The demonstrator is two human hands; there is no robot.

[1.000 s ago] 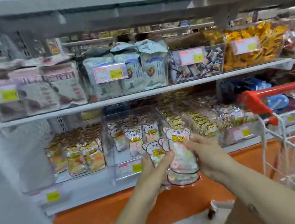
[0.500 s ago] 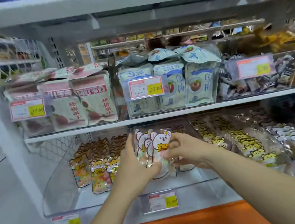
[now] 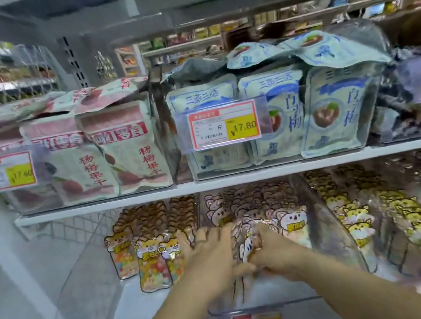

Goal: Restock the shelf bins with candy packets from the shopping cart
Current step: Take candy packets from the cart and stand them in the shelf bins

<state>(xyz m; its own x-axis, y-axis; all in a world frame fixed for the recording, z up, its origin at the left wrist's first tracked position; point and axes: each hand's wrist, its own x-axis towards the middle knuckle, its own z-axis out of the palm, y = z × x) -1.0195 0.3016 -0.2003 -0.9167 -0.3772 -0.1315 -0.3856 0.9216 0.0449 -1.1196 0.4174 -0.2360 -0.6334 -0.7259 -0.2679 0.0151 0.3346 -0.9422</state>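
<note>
Both my hands reach into the middle clear bin (image 3: 326, 227) on the lower shelf. My left hand (image 3: 213, 257) and my right hand (image 3: 274, 253) grip a bunch of koala-shaped candy packets (image 3: 246, 245) between them, low at the front of that bin. Behind them stand more koala packets (image 3: 291, 222) in rows. The hands are blurred, so single fingers are hard to tell apart. The shopping cart is out of view.
The left bin (image 3: 88, 293) holds orange dog-shaped packets (image 3: 150, 262); the right bin holds yellow cat-shaped packets (image 3: 357, 220). On the upper shelf (image 3: 233, 179) stand pink and blue bags. Price tags (image 3: 224, 126) hang on the bin fronts.
The view has closed in on the shelf. Both hands have pushed the koala packets deeper and lower into the middle bin.
</note>
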